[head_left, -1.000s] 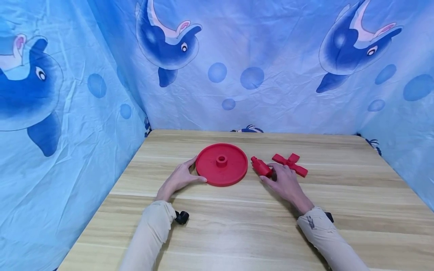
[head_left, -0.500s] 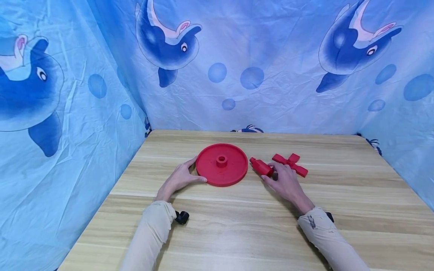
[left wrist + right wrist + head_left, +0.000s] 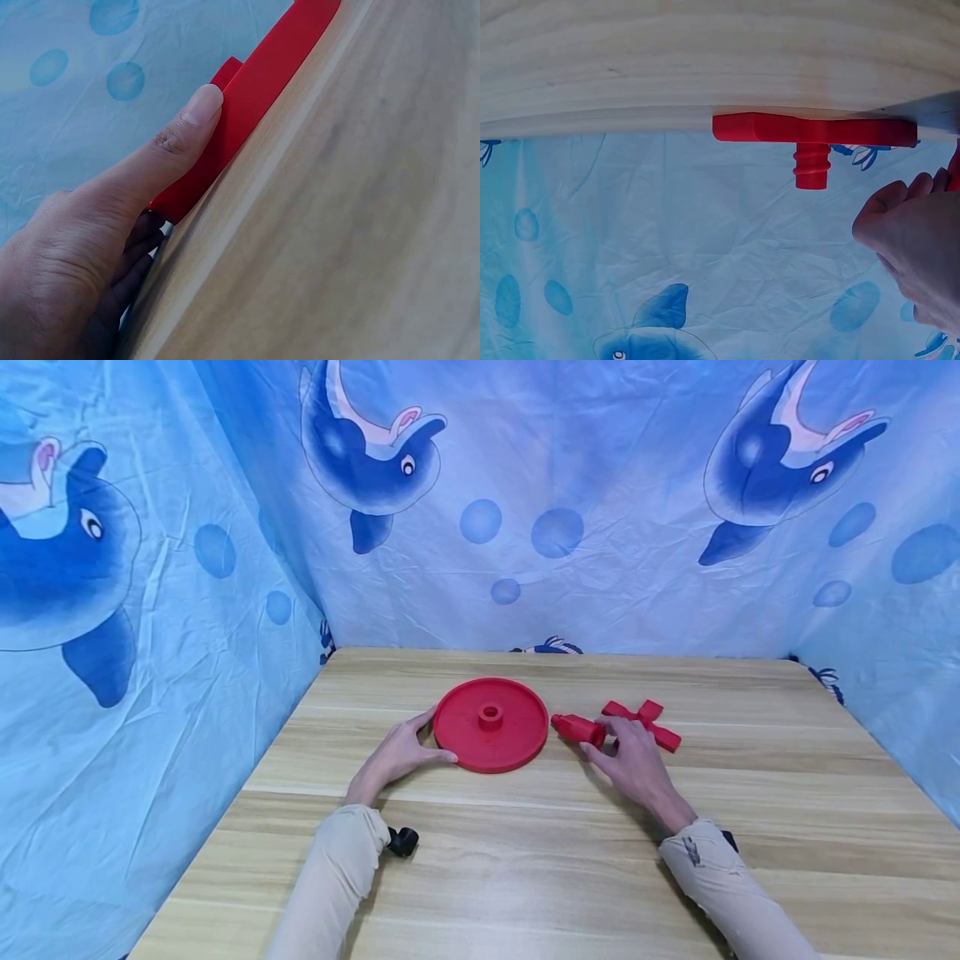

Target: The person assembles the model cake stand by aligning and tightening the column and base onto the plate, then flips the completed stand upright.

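Note:
A shallow round red tray (image 3: 516, 739) with a raised hub and a hole in its middle lies flat on the table. My left hand (image 3: 397, 753) holds its left rim, the thumb against the near side in the left wrist view and the fingers partly hidden behind. My right hand (image 3: 633, 763) grips the wide end of a red bottle-shaped piece (image 3: 579, 729) between thumb and fingers. Its narrow end points left, close to the tray's right rim. Just beyond this hand lies a flat red cross-shaped piece (image 3: 663, 737); the right wrist view shows a threaded stud (image 3: 811, 166) standing on it.
The wooden table (image 3: 495, 868) reaches back to a blue dolphin-print cloth (image 3: 600, 602), which also hangs at both sides. A black wrist camera (image 3: 402, 842) sits at the left cuff.
The bottle-shaped piece has turned in my right hand: its narrow tip swung leftward and nearer to me, and its wide end shifted slightly right. The left hand and tray have stayed still.

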The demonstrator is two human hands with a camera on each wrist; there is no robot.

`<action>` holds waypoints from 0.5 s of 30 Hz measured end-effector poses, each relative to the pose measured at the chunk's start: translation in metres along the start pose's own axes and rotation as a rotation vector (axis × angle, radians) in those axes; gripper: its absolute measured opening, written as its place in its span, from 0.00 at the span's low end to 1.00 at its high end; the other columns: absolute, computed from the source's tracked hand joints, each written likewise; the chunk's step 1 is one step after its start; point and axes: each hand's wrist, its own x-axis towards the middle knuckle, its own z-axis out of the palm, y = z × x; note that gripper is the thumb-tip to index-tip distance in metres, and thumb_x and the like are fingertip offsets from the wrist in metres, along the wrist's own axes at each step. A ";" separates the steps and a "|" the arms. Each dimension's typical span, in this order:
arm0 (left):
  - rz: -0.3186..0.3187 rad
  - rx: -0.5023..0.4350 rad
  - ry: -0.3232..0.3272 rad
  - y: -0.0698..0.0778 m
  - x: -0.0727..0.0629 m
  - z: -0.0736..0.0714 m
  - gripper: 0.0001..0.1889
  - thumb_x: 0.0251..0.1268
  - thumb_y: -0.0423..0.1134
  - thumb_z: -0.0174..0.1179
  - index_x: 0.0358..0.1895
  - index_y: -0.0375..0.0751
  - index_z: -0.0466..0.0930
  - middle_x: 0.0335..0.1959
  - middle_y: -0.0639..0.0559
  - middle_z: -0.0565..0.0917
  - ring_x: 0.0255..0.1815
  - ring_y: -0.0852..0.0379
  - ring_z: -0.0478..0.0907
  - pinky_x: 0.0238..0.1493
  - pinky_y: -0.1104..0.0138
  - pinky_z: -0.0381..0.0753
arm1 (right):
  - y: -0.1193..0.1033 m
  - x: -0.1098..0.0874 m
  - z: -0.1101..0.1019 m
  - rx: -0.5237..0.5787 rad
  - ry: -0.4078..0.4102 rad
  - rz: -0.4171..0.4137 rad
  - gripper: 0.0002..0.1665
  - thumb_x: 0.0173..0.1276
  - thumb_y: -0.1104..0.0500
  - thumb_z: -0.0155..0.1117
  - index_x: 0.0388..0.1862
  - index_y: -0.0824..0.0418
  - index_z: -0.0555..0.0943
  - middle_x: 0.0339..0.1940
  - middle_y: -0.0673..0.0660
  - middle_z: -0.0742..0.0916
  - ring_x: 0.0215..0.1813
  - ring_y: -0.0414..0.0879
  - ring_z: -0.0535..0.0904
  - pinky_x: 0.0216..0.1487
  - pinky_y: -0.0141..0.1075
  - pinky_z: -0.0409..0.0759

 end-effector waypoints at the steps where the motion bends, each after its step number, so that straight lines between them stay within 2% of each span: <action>1: 0.001 0.001 0.000 0.000 0.000 0.000 0.60 0.48 0.66 0.78 0.83 0.48 0.58 0.77 0.40 0.68 0.76 0.40 0.63 0.70 0.42 0.68 | 0.000 0.000 0.000 0.002 0.006 -0.002 0.36 0.62 0.54 0.79 0.65 0.68 0.79 0.52 0.64 0.85 0.50 0.59 0.78 0.52 0.57 0.79; 9: -0.013 -0.002 0.001 -0.001 0.000 0.001 0.60 0.47 0.66 0.78 0.83 0.49 0.59 0.77 0.40 0.68 0.76 0.41 0.64 0.70 0.43 0.69 | -0.001 0.001 -0.002 0.015 0.056 -0.030 0.35 0.61 0.54 0.81 0.63 0.68 0.80 0.50 0.64 0.86 0.48 0.60 0.78 0.48 0.53 0.79; 15: -0.005 0.012 0.009 -0.002 0.002 0.001 0.61 0.46 0.68 0.78 0.83 0.50 0.59 0.77 0.42 0.68 0.77 0.42 0.63 0.71 0.44 0.68 | -0.004 0.002 -0.005 0.038 0.063 -0.005 0.33 0.63 0.55 0.80 0.63 0.67 0.80 0.50 0.63 0.85 0.50 0.59 0.77 0.47 0.50 0.78</action>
